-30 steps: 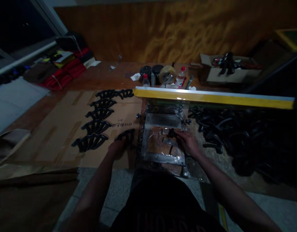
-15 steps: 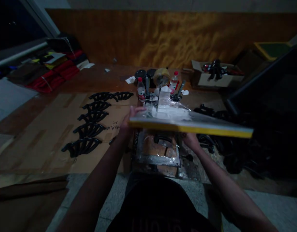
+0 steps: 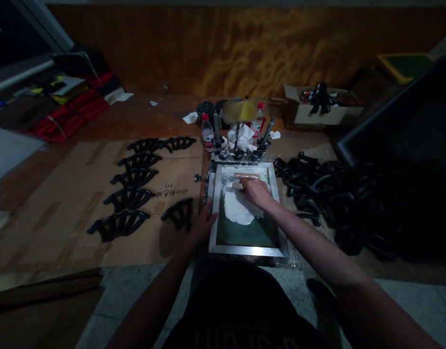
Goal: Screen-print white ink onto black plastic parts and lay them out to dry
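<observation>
A metal-framed printing screen (image 3: 214, 213) lies flat on the bench, with white ink (image 3: 239, 209) spread over its green mesh. My right hand (image 3: 256, 191) is closed on a wooden-handled squeegee (image 3: 244, 178) at the far end of the screen. My left hand (image 3: 204, 225) presses on the frame's left edge, fingers mostly flat. Just left of it lies a black curved plastic part (image 3: 179, 213) on the cardboard.
Several black curved parts (image 3: 133, 182) lie in a row on a cardboard sheet (image 3: 63, 208) to the left. A pile of black parts (image 3: 339, 189) is heaped on the right. Bottles (image 3: 207, 133), a tape roll and a cardboard box (image 3: 322, 111) stand behind the screen.
The screen frame, raised a second ago, has swung down flat over the base. My left hand left the black part for the frame; my right hand now grips the squeegee.
</observation>
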Available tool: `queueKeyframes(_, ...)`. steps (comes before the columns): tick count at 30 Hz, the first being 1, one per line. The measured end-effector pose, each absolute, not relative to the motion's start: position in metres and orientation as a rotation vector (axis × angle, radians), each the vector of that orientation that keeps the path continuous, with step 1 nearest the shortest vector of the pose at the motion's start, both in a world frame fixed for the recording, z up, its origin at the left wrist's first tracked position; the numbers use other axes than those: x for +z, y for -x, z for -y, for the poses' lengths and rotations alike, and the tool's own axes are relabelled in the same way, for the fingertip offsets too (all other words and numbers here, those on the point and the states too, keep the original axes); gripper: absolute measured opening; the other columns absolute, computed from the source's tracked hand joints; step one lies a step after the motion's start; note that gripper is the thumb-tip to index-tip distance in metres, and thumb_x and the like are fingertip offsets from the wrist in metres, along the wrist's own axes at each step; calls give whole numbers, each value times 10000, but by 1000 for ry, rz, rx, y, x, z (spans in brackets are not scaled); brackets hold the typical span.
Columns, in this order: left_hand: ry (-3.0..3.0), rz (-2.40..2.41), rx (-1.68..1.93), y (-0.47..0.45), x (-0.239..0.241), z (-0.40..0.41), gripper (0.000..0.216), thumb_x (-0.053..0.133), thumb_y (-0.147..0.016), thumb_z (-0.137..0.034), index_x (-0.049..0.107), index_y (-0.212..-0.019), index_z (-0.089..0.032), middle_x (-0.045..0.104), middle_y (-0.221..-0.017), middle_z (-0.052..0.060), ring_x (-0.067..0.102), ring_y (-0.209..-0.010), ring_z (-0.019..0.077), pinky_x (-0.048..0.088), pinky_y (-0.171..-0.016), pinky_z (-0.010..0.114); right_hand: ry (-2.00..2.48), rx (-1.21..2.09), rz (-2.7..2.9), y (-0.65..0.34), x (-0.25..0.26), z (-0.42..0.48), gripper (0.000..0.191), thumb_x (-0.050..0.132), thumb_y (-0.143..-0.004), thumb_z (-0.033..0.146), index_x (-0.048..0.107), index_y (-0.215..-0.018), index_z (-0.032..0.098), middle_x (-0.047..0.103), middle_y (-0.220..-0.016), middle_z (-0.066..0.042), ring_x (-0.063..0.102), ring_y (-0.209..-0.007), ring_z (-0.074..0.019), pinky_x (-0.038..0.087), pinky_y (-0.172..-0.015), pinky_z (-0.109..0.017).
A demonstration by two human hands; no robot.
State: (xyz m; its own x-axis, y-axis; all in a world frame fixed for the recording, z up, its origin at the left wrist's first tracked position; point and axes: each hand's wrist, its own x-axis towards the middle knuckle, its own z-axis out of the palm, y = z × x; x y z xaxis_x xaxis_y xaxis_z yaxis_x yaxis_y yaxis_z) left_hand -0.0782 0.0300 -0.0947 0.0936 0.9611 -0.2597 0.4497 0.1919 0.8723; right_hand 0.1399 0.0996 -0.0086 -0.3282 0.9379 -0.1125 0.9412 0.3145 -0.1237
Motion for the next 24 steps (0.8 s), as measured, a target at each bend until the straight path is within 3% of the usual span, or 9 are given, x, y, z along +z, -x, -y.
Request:
queueKeyframes(4, -1403, -1503, 689, 80, -99, -30, 575, 505, -887, -326, 435, -1422, -129, 544, -1423, 149, 537, -1283, 265, 416, -1088, 438, -1376, -316, -2667, -156, -20, -61, 272, 436, -901, 142, 643, -1075, 167, 676, -1086, -110, 614, -979, -218, 415, -723, -279)
queueKeyframes(7, -1366, -1515, 685, 78, -95, -28, 555, 508, -890, -338, 456, -1408, -145, 585, -1379, 146, 566, -1248, 278, 436, -1066, 455, -1155, -435, -2760, -166, -15, -52, 224, 504, -854, 134, 660, -1002, 198, 692, -1026, -67, 616, -934, -200, 388, -694, -272)
queueKeyframes(12, -1273, -1496, 676, 76, -83, -25, 573, 503, -895, -357, 443, -1416, -126, 653, -1275, 154, 632, -1136, 273, 493, -995, 434, -1432, -333, -2828, -160, -21, -56, 197, 529, -852, 153, 668, -989, 181, 687, -991, -95, 593, -941, -229, 402, -739, -297)
queueKeyframes(15, -1253, -1501, 677, 76, -83, -26, 596, 515, -886, -369, 433, -1424, -128, 667, -1241, 151, 652, -1081, 269, 504, -970, 437, -1369, -286, -2881, -160, -37, -39, 296, 493, -869, 128, 648, -1120, 158, 666, -1104, -127, 579, -979, -235, 420, -773, -312)
queueKeyframes(19, -1294, -1532, 670, 76, -81, -27, 591, 515, -884, -354, 442, -1415, -105, 638, -1279, 175, 635, -1113, 270, 472, -1007, 437, -1319, -418, -2875, -162, -32, -36, 279, 517, -868, 170, 662, -1106, 184, 681, -1031, -84, 608, -933, -210, 423, -726, -280)
queueKeyframes(21, -1295, -1527, 638, 78, -72, -26, 616, 519, -880, -353, 416, -1438, -112, 661, -1232, 170, 651, -1075, 270, 496, -967, 433, -1490, -415, -2857, -156, -17, -56, 323, 525, -891, 218, 643, -1192, 217, 683, -1064, -67, 622, -944, -212, 428, -721, -275)
queueKeyframes(24, -1307, -1503, 657, 82, -47, -27, 613, 512, -881, -384, 426, -1442, -153, 665, -1229, 136, 658, -1044, 253, 527, -905, 388, -1875, -320, -2781, -155, 7, -104, 517, 578, -900, 312, 495, -1410, 289, 681, -1132, -58, 636, -961, -235, 452, -749, -295)
